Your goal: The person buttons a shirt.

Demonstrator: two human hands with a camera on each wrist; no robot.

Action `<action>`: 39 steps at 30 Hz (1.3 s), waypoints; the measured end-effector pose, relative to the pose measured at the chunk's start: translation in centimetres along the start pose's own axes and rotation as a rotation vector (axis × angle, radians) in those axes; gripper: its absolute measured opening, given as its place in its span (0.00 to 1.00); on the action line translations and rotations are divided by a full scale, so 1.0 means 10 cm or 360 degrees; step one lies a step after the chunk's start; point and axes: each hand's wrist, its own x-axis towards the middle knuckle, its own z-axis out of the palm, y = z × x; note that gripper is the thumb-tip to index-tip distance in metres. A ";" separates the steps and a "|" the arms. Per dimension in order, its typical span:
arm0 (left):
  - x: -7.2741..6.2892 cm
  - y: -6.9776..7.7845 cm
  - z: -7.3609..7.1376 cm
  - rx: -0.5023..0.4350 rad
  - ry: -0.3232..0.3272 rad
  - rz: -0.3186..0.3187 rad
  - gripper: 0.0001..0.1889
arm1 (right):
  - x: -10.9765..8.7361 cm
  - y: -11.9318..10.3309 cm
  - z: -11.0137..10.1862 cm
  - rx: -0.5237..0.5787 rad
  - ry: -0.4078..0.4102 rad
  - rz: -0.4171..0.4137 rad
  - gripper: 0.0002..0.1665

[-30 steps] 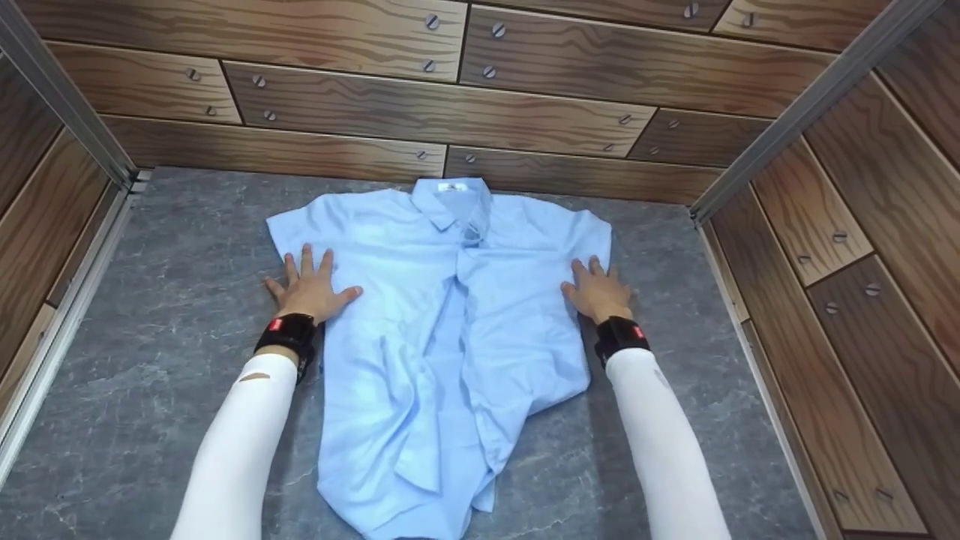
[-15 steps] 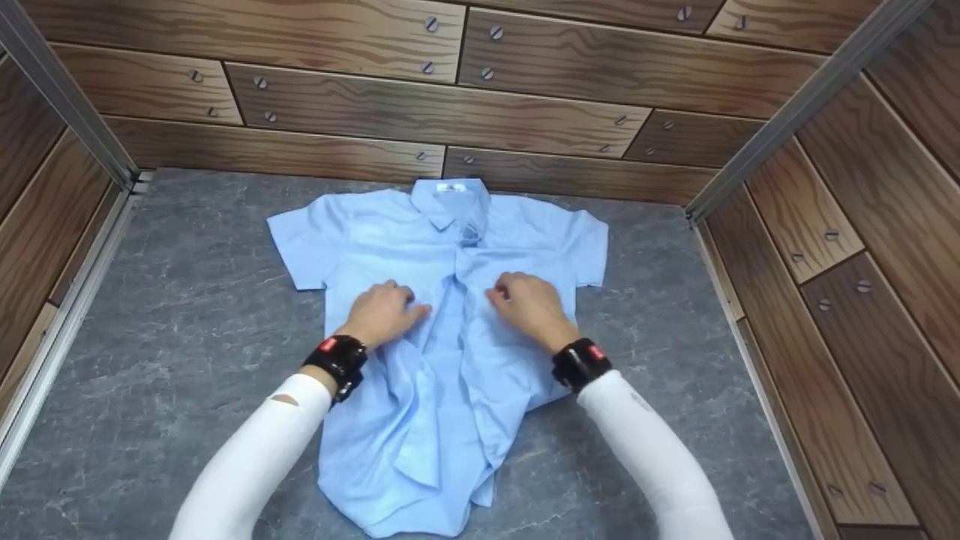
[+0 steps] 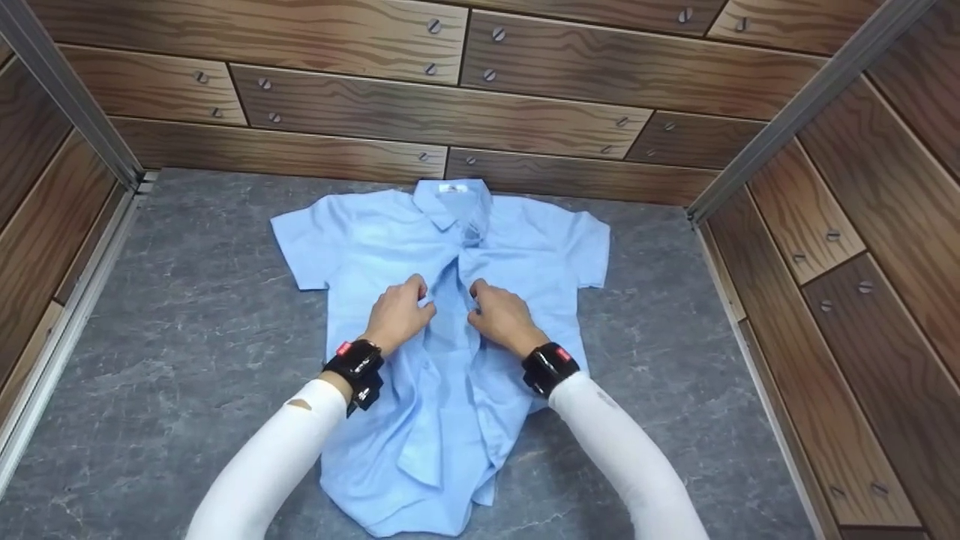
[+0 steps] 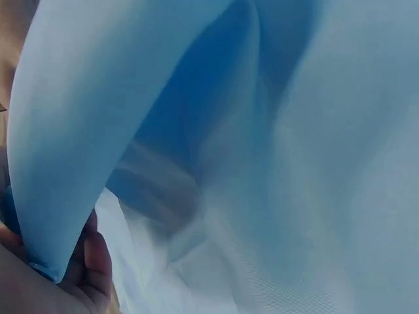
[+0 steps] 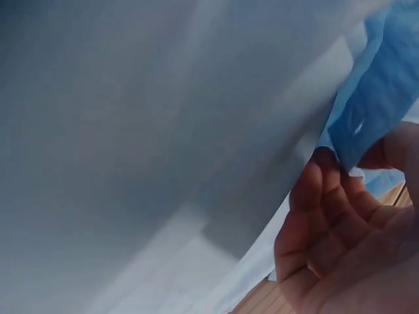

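Observation:
A light blue short-sleeved shirt [image 3: 525, 247] lies face up on the grey marble-look surface [image 3: 187, 315], collar toward the far wall. My left hand [image 3: 401, 315] pinches the left edge of the open front placket at chest height. My right hand [image 3: 499, 315] pinches the right edge opposite it. The two hands are close together, with a darker strip of inner cloth showing between them. In the left wrist view the blue cloth [image 4: 249, 157] fills the frame, with the fingers [image 4: 91, 261] curled at its edge. In the right wrist view the fingers [image 5: 327, 222] curl beside a fold of the cloth [image 5: 163, 131].
Wood-look panel walls [image 3: 450, 105] with screws close in the surface at the back and both sides. Metal rails [image 3: 67, 90] run along the corners. The shirt's lower hem [image 3: 420, 495] is rumpled near the front edge. Bare grey surface lies left and right of the shirt.
Both hands left the shirt's sleeves, where they lay flat, and came in to the middle of the chest. Their fingers have curled onto the two front edges.

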 end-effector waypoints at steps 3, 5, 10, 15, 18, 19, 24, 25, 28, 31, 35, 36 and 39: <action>-0.01 0.01 -0.02 -0.0058 0.0036 -0.0024 0.10 | -0.01 -0.02 -0.02 0.0038 -0.0008 -0.0015 0.28; -0.01 0.01 -0.01 -0.0080 0.0017 0.0006 0.10 | -0.02 -0.03 -0.04 0.0052 0.0011 -0.0022 0.31; -0.03 0.03 0.08 -0.0094 -0.0115 0.0222 0.08 | -0.03 -0.02 -0.10 0.0138 0.0176 0.0003 0.30; -0.07 0.03 0.20 0.0026 -0.0267 0.0491 0.14 | -0.04 0.02 -0.22 0.0305 0.0379 0.0029 0.25; -0.10 0.02 0.25 0.0153 -0.0368 0.0601 0.17 | -0.04 0.03 -0.28 0.0395 0.0436 0.0011 0.25; -0.11 0.02 0.26 0.0182 -0.0399 0.0623 0.18 | -0.04 0.03 -0.29 0.0420 0.0438 -0.0005 0.25; -0.11 -0.01 0.29 0.0209 -0.0554 0.0645 0.22 | -0.06 0.01 -0.27 0.0442 0.0374 -0.0148 0.25; -0.11 -0.01 0.29 0.0198 -0.0580 0.0630 0.23 | -0.06 0.00 -0.25 0.0421 0.0338 -0.0178 0.25; -0.11 -0.03 0.29 0.0175 -0.0644 0.0605 0.24 | -0.06 -0.04 -0.17 0.0361 0.0182 -0.0267 0.25; -0.11 -0.05 0.29 0.0194 -0.0672 0.0637 0.24 | -0.06 -0.06 -0.10 0.0291 -0.0033 -0.0361 0.25; -0.11 -0.09 0.27 0.0158 -0.0608 0.0732 0.23 | -0.06 -0.04 -0.05 0.0260 -0.0324 -0.0448 0.25; -0.10 -0.10 0.26 0.0116 -0.0568 0.0737 0.22 | -0.07 -0.03 -0.05 0.0275 -0.0349 -0.0439 0.25; -0.09 -0.15 0.21 -0.0025 -0.0413 0.0669 0.18 | -0.06 0.04 -0.09 0.0322 -0.0237 -0.0374 0.25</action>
